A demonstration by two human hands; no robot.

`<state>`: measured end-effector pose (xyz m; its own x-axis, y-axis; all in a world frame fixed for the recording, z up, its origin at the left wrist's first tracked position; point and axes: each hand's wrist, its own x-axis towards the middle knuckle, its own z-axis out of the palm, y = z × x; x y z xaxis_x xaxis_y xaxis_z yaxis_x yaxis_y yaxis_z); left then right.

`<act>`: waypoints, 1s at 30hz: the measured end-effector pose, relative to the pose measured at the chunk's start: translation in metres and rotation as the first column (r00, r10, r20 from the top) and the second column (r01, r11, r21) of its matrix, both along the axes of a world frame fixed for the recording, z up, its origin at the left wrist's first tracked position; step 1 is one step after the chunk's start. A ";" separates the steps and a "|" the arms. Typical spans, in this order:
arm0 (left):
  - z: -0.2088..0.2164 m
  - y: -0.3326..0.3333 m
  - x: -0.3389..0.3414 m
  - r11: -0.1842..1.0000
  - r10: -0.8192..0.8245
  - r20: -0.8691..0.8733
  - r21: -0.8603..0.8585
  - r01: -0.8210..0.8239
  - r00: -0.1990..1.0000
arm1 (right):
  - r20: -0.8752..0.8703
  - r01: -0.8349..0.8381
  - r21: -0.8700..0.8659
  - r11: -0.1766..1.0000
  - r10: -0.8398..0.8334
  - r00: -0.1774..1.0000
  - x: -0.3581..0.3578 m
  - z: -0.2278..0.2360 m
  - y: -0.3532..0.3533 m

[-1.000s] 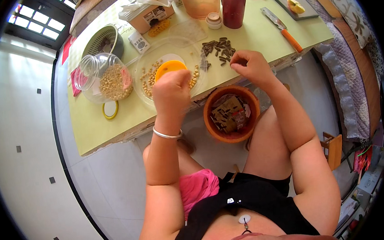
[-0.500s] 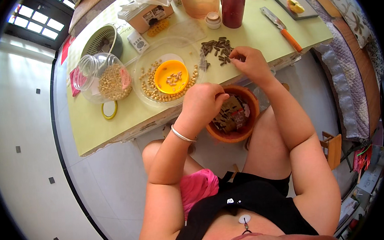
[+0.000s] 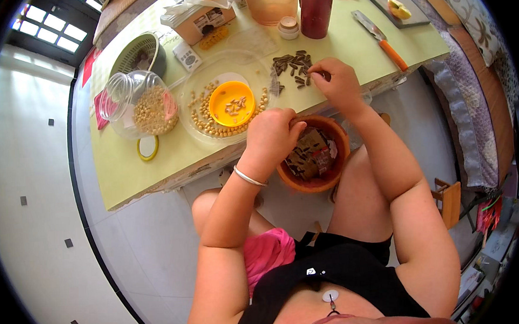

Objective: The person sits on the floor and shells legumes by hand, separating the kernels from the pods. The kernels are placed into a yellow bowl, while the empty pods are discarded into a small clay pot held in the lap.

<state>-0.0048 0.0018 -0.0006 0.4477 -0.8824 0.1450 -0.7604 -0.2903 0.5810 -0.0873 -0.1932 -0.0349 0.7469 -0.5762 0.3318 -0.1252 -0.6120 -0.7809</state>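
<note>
A small heap of dark sunflower seeds [image 3: 292, 66] lies on the pale green table. At its right edge my right hand [image 3: 336, 84] is closed in a pinch, the fingertips close to the seeds; whatever they grip is too small to make out. My left hand [image 3: 271, 135] is curled closed at the table's front edge, over the rim of an orange bucket [image 3: 342, 140] holding dark shells and scraps. Its fingers hide anything inside. Left of the heap, a yellow bowl [image 3: 232, 104] with several shelled kernels stands in a clear round tray [image 3: 187, 78] with pale round seeds scattered in it.
A clear jar [image 3: 151, 109] of pale seeds lies on its side at the left, near a green strainer basket [image 3: 159, 61]. Behind stand a dark red flask [image 3: 316, 12] and a tissue-topped box [image 3: 199, 21]. An orange-handled knife [image 3: 382, 41] lies at the right.
My right hand has shifted slightly left and up beside the seed heap. My left hand has risen a little. Both remain closed.
</note>
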 end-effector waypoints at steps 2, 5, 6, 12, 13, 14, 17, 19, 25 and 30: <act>0.000 0.002 0.004 0.998 0.048 0.033 0.026 -0.049 0.998 | -0.017 -0.134 0.258 0.957 0.143 0.990 -0.012 0.018 -0.003; -0.001 0.003 0.006 0.995 0.090 0.056 0.046 -0.093 0.994 | -0.135 -0.284 0.334 0.899 0.344 0.929 -0.024 0.021 -0.005; -0.001 0.003 0.006 0.996 0.085 0.051 0.032 -0.087 0.995 | -0.156 -0.242 0.265 0.933 0.290 0.944 -0.023 0.022 -0.003; -0.002 -0.004 0.003 0.995 0.079 0.064 0.059 -0.083 0.995 | -0.155 -0.092 -0.080 0.993 0.079 0.985 -0.007 0.001 -0.005; -0.002 -0.004 0.002 0.994 0.080 0.068 0.065 -0.084 0.994 | -0.174 -0.103 -0.129 0.986 0.080 0.982 -0.005 -0.003 -0.006; -0.002 -0.004 0.002 0.995 0.081 0.071 0.054 -0.085 0.994 | -0.192 -0.115 -0.177 0.977 0.080 0.978 -0.004 -0.005 -0.007; -0.006 -0.003 0.004 0.996 0.086 0.070 0.022 -0.088 0.994 | -0.262 -0.104 -0.263 0.959 0.033 0.965 -0.002 0.001 -0.001; -0.007 -0.003 0.004 0.996 0.088 0.059 -0.009 -0.088 0.994 | -0.236 -0.089 -0.281 0.955 0.021 0.972 -0.003 -0.001 -0.001; -0.009 -0.005 0.001 0.976 0.113 0.079 -0.193 -0.096 0.990 | -0.197 -0.141 -0.023 0.990 0.134 0.971 -0.002 0.002 0.008; -0.012 -0.011 -0.006 0.933 0.075 0.325 -0.356 0.049 0.943 | 0.047 -0.394 0.590 0.705 0.456 0.889 -0.011 -0.007 0.021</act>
<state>-0.0107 -0.0091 -0.0125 0.3311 -0.7388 0.5870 -0.9227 -0.1232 0.3653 -0.0979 -0.1726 -0.0419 0.9687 -0.2457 -0.0368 -0.0544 -0.0652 -0.9964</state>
